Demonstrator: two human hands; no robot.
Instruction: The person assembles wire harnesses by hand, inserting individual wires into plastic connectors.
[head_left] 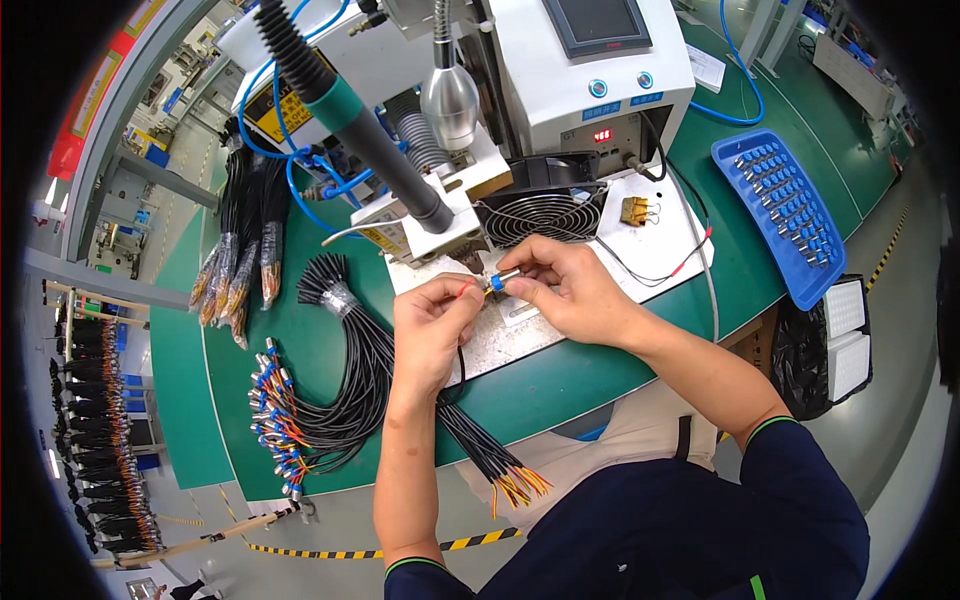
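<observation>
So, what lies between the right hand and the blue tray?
From right hand to blue tray, the head view shows white plate, a thin wire with red tips, a pale cable, then green tabletop.

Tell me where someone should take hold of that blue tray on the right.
I'd grip the blue tray by its two long rims, one hand on each, coming from the person's side. The rims look raised and bare, while small metal-and-blue connectors fill the middle; holding both sides should help keep it level.
</observation>
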